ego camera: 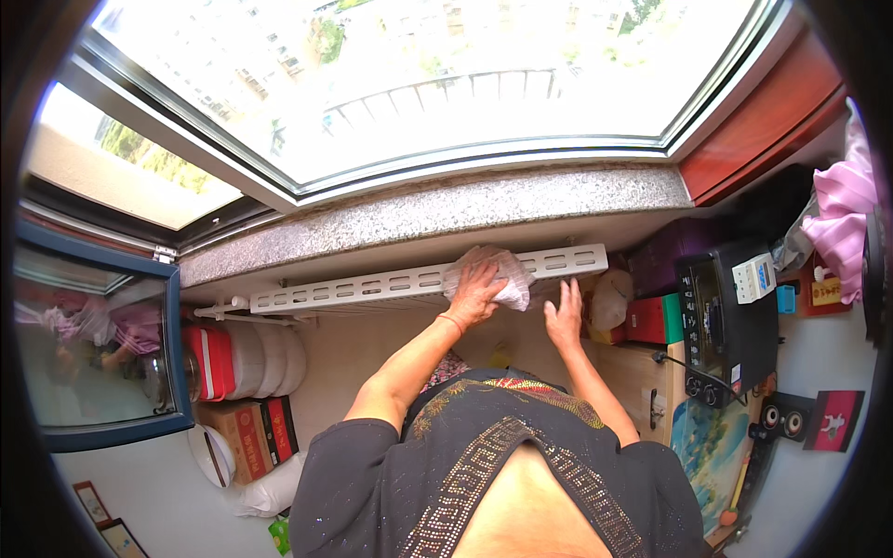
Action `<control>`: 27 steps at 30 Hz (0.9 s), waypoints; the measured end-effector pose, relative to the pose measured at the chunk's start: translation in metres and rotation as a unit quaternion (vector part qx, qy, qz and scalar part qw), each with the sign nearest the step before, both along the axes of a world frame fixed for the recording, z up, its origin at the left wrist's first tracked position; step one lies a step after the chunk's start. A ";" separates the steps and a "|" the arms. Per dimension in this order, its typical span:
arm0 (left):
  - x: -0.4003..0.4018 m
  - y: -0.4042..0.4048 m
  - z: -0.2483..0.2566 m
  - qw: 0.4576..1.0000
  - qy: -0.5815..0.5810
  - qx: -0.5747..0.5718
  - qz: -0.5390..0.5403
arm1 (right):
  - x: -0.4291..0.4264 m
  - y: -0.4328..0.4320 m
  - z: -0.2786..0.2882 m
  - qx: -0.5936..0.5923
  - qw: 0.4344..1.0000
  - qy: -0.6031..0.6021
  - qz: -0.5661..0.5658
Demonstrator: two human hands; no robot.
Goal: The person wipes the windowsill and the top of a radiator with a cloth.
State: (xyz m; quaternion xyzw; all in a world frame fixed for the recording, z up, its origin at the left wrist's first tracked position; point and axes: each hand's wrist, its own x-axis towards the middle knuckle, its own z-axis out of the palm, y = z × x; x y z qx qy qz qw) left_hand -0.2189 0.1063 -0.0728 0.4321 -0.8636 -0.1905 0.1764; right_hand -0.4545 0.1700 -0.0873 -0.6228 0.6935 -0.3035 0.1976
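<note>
A pale, thin cloth (515, 284) lies bunched over the top of a white wall radiator (572, 260). On the cloth rests my left hand (480, 291), its fingers spread over the folds and pressing it to the slotted top. My right hand (564, 319) is just in front of the radiator, right of the cloth, with fingers apart and nothing seen in it. The radiator's middle is hidden under the cloth.
Above the radiator runs a speckled stone windowsill (432, 210) below a large window. An opened window sash (174, 349) juts in at left, near stacked containers (254, 356) and cardboard boxes (244, 436). To the right, a black oven (732, 314) stands by a wooden cabinet (628, 373).
</note>
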 end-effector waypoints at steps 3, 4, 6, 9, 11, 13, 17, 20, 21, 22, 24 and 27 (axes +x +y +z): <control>-0.043 -0.021 -0.003 0.999 -0.019 -0.027 -0.043 | -0.060 0.073 -0.019 0.045 0.992 -0.019 -0.114; -0.062 -0.030 -0.002 0.996 -0.023 -0.037 -0.076 | -0.079 0.101 -0.033 0.081 0.983 -0.019 -0.166; -0.094 -0.041 -0.002 0.992 -0.018 -0.058 -0.113 | -0.108 0.156 -0.050 0.156 0.952 -0.052 -0.260; -0.142 -0.057 0.001 0.989 0.002 -0.067 -0.130 | -0.135 0.229 -0.073 0.257 0.898 -0.015 -0.357; -0.187 -0.063 0.001 0.984 0.016 -0.058 -0.170 | -0.156 0.302 -0.133 0.208 0.879 -0.072 -0.424; -0.199 -0.061 -0.005 0.983 0.015 -0.075 -0.165 | -0.142 0.316 -0.127 0.299 0.856 -0.098 -0.411; -0.164 -0.063 -0.014 0.975 0.043 -0.128 -0.176 | -0.111 0.321 -0.118 0.503 0.779 -0.168 -0.334; -0.109 -0.055 -0.019 0.974 0.015 -0.143 -0.177 | -0.081 0.307 -0.122 0.519 0.759 -0.214 -0.330; -0.085 -0.051 -0.013 0.973 0.011 -0.142 -0.181 | -0.071 0.301 -0.123 0.519 0.753 -0.229 -0.332; -0.056 -0.047 -0.006 0.976 0.011 -0.131 -0.176 | -0.063 0.292 -0.124 0.516 0.751 -0.239 -0.336; 0.009 -0.034 0.010 0.982 -0.023 -0.114 -0.148 | -0.050 0.273 -0.122 0.515 0.750 -0.245 -0.335; 0.100 -0.011 0.009 0.988 -0.052 -0.126 -0.073 | -0.034 0.237 -0.115 0.504 0.753 -0.251 -0.341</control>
